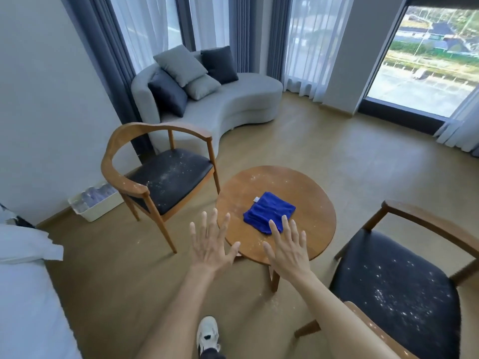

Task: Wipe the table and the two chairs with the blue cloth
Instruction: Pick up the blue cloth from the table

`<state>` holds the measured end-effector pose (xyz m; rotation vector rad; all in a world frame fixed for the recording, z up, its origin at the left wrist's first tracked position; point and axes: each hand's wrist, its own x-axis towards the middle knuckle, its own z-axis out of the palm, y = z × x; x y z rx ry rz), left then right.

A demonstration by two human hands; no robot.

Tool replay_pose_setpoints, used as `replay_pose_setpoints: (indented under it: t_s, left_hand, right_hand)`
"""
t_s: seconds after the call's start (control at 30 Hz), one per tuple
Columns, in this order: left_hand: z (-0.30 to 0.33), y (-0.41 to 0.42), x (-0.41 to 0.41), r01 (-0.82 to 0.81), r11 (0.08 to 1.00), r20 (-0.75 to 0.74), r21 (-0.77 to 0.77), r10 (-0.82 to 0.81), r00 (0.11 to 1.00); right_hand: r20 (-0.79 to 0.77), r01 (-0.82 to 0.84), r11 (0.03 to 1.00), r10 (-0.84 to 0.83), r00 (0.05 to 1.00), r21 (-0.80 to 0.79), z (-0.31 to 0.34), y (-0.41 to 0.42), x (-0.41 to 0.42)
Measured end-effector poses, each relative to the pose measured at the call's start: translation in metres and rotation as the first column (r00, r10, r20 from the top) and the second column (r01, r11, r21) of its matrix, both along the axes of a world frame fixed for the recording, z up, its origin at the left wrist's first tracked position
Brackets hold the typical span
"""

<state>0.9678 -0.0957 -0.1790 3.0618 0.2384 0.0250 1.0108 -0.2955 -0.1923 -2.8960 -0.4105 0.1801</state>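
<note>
the opening step is judged in hand: the folded blue cloth (pixel 269 212) lies untouched on the dusty round table (pixel 305 244). fingers of the left hand (pixel 211 246) and right hand (pixel 287 251) are spread, nothing held. next, the cloth must be gripped.

A folded blue cloth (pixel 269 212) lies on the round, dust-speckled worktop (pixel 305 193) between two dusty chairs, the flat left hand (pixel 211 246) held beside it and the right hand (pixel 287 251) seemingly brushing the cloth's near edge.
</note>
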Motion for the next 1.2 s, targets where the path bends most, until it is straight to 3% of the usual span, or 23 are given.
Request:
replay_pose_setpoints:
  t_s: [0.3, 0.53, 0.9, 1.13, 1.2]
  left_hand:
    - [-0.032, 0.047, 0.179, 0.306, 0.951, -0.131, -0.041, -0.309, 0.942]
    - [-0.068, 0.023, 0.287, 0.473, 0.879, -0.221, -0.061, -0.474, 0.852]
    - [-0.163, -0.001, 0.421, 0.588, 0.807, -0.423, -0.053, -0.551, 0.719]
    - [-0.238, -0.036, 0.493, 0.718, 0.694, -0.488, -0.051, -0.645, 0.589]
    - [-0.255, -0.044, 0.502, 0.751, 0.657, -0.492, -0.064, -0.675, 0.549]
  right_hand:
    - [-0.110, 0.292, 0.956, -0.293, 0.950, -0.024, -0.039, 0.038, 0.117]
    - [-0.239, 0.469, 0.881, -0.469, 0.850, -0.063, -0.082, 0.028, 0.176]
    - [-0.397, 0.445, 0.886, -0.459, 0.795, -0.133, -0.182, 0.000, 0.304]
    - [-0.375, 0.394, 0.890, -0.454, 0.808, -0.230, -0.251, -0.015, 0.359]
    - [-0.290, 0.404, 0.893, -0.448, 0.846, -0.200, -0.265, -0.016, 0.364]
